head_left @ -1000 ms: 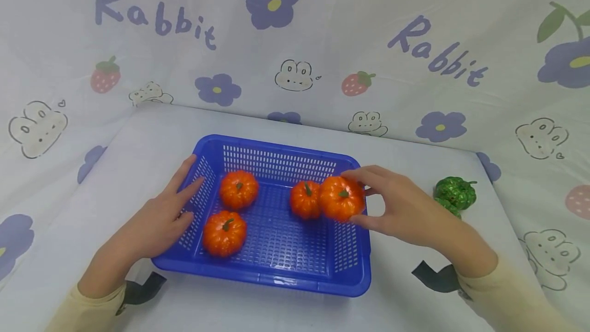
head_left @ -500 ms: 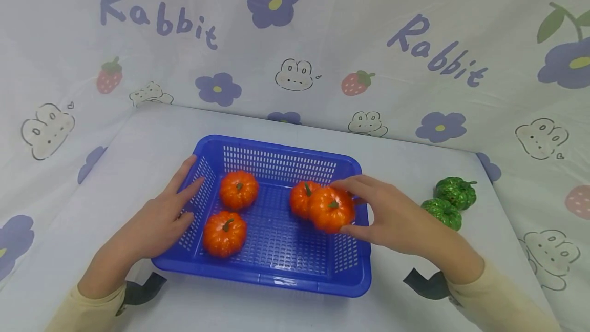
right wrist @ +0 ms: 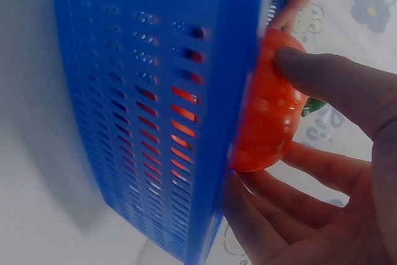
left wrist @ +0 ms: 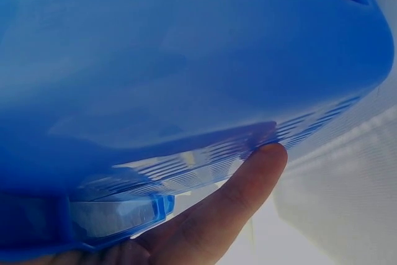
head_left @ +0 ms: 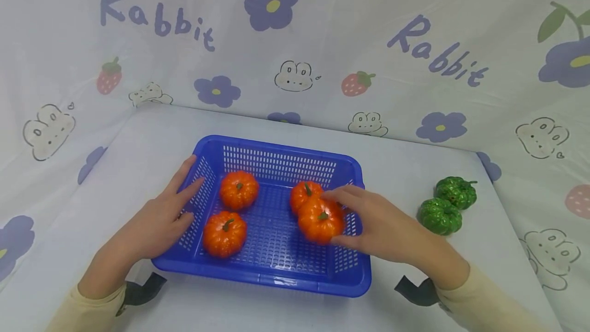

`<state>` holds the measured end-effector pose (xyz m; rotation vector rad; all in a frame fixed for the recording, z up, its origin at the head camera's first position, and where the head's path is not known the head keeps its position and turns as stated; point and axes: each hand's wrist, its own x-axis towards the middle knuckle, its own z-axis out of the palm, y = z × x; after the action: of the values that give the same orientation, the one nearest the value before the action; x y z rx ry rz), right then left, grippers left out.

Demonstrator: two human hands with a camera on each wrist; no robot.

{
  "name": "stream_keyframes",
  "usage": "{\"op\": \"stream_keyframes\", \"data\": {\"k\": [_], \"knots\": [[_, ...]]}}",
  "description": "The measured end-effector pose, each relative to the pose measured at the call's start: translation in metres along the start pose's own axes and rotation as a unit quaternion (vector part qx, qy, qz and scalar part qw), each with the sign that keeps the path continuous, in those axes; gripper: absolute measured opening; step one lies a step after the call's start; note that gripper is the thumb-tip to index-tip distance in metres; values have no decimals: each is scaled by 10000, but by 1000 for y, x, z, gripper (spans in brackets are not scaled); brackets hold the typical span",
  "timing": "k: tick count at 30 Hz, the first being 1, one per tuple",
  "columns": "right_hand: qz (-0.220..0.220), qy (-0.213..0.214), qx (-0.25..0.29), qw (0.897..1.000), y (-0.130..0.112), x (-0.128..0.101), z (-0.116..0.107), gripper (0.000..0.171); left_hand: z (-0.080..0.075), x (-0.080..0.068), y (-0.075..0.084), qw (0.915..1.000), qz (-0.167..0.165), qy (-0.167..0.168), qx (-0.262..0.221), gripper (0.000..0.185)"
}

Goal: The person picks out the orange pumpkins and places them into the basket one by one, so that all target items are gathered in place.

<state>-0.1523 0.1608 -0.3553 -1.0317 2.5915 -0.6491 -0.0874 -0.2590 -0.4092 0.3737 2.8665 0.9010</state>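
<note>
My right hand holds a shiny orange toy pumpkin low inside the right half of the blue plastic basket. In the right wrist view, the thumb and fingers lie around the pumpkin just above the rim. Partly covered by it is a second pumpkin. Two more pumpkins sit in the left half, one behind, one in front. My left hand grips the basket's left rim; in the left wrist view a finger touches the outer wall.
Two glittery green toy pumpkins, a rear one and a front one, lie on the white table right of the basket. A printed rabbit-and-flower cloth hangs behind the table.
My right hand has moved the orange pumpkin left, toward me and down into the basket. The front green pumpkin has come fully into view. My left hand stays put.
</note>
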Motion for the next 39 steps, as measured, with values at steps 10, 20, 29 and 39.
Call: {"op": "stream_keyframes", "data": {"k": [10,20,29,39], "knots": [[125,-127,-35,9998,-5,2,11,71,2,1,-2,10000,-3,3,4,67],[310,-368,-133,9988,-12,4,19,70,1,1,-1,10000,1,-3,7,67],[416,-637,-153,9970,-17,8,25,71,1,0,-1,10000,-3,8,15,67],[175,-835,-317,9959,-20,13,33,66,0,0,0,10000,18,-10,25,67]]}}
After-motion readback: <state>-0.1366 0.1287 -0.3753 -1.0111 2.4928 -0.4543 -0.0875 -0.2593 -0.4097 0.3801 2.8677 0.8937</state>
